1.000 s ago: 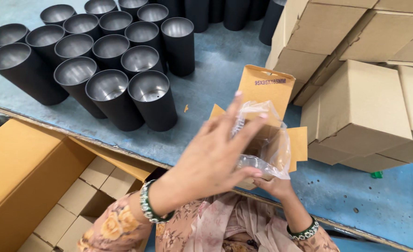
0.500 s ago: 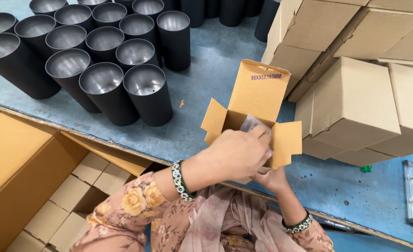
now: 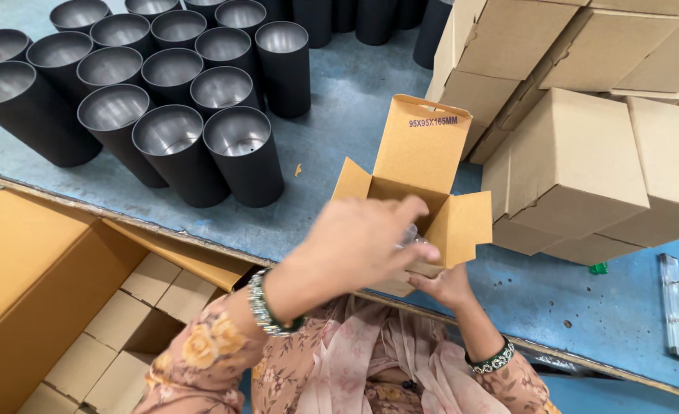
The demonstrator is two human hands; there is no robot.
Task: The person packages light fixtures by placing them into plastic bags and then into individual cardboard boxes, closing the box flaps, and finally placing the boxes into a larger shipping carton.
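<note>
My left hand (image 3: 355, 249) hovers over the mouth of the small open brown cardboard carton (image 3: 420, 199), fingers curled on a clear plastic bag (image 3: 408, 234) going in; my right hand (image 3: 443, 285) grips the carton from below at the table edge. Risk, as I judge it: the bag snags on a side flap, or the carton tips off the edge. The carton stands upright, top flap raised, side flaps splayed, uncrushed.
</note>
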